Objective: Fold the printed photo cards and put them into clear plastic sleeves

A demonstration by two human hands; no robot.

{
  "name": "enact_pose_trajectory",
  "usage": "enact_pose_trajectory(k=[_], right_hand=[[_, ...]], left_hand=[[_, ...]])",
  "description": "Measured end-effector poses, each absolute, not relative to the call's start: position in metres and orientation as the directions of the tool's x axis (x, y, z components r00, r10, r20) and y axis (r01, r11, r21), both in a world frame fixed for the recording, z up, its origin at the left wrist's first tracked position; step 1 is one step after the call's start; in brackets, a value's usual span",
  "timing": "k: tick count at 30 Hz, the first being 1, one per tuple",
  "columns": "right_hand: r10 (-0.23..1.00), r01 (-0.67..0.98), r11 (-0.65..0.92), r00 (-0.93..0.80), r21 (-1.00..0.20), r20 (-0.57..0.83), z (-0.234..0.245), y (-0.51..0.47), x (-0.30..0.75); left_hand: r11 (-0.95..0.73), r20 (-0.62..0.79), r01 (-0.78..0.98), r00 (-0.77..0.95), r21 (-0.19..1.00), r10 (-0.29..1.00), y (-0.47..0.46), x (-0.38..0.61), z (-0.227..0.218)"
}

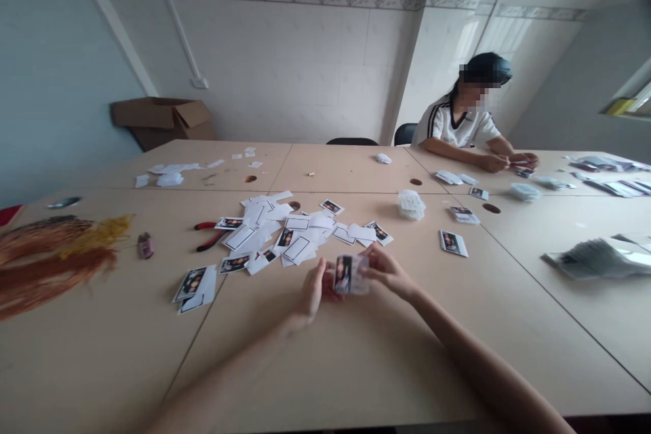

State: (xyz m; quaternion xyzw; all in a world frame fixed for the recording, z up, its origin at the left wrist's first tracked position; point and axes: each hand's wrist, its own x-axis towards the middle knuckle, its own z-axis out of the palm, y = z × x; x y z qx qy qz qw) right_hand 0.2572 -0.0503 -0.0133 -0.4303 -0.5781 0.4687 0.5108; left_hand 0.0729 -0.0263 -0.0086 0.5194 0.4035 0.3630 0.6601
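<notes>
Over the near part of the table, my left hand point(315, 290) grips the left side of a small printed card point(342, 274) with a dark picture on it. My right hand point(389, 272) has its fingers closed on the other side, at a clear plastic piece point(361, 278) that overlaps the card. Whether the card is inside the plastic or only against it, I cannot tell. Just beyond my hands lies a loose heap of white paper cards point(300, 249), some showing a black frame and others a dark picture.
Red-handled pliers point(211, 241) lie left of the heap, with a small purple tool point(145, 246) further left. Orange threads point(55, 278) cover the left side. A stack of clear plastic pieces point(411, 205) stands beyond my right hand. Across the table sits a co-worker point(460, 125) handling small items.
</notes>
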Motion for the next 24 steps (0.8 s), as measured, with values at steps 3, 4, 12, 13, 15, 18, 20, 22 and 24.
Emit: enact_pose_trajectory(k=[3, 4, 12, 13, 15, 18, 20, 22, 24], right_hand=[[0.836, 0.093, 0.230, 0.491, -0.969, 0.246, -0.015, -0.033, 0.300], [0.766, 0.108, 0.233, 0.592, -0.966, 0.251, -0.016, -0.029, 0.321], [0.121, 0.201, -0.107, 0.975, -0.974, 0.188, -0.050, -0.063, 0.490], [0.102, 0.197, -0.180, 0.978, -0.964, 0.181, -0.056, -0.068, 0.500], [0.114, 0.211, -0.308, 0.976, -0.928, 0.184, -0.066, -0.074, 0.513], [0.200, 0.306, -0.451, 0.950, -0.838, 0.240, -0.073, -0.072, 0.518], [0.257, 0.381, -0.517, 0.923, -0.767, 0.285, -0.074, -0.069, 0.517], [0.308, 0.435, -0.569, 0.900, -0.698, 0.309, -0.073, -0.066, 0.514], [0.356, 0.470, -0.609, 0.882, -0.639, 0.309, -0.073, -0.066, 0.511]], left_hand=[[0.224, -0.146, -0.112, 0.477, 0.968, 0.867, -0.025, 0.071, -0.008], [0.216, -0.141, -0.102, 0.486, 0.971, 0.863, -0.025, 0.071, -0.007], [0.162, -0.126, -0.010, 0.582, 0.987, 0.803, -0.028, 0.072, -0.009], [0.157, -0.120, -0.013, 0.582, 0.988, 0.805, -0.028, 0.072, -0.010], [0.156, -0.117, -0.019, 0.579, 0.988, 0.807, -0.027, 0.071, -0.010], [0.169, -0.131, -0.013, 0.572, 0.986, 0.810, -0.027, 0.071, -0.008], [0.181, -0.148, -0.003, 0.565, 0.983, 0.811, -0.027, 0.072, -0.006], [0.190, -0.154, -0.006, 0.564, 0.982, 0.811, -0.028, 0.072, -0.004], [0.187, -0.148, -0.012, 0.566, 0.982, 0.811, -0.029, 0.072, -0.003]])
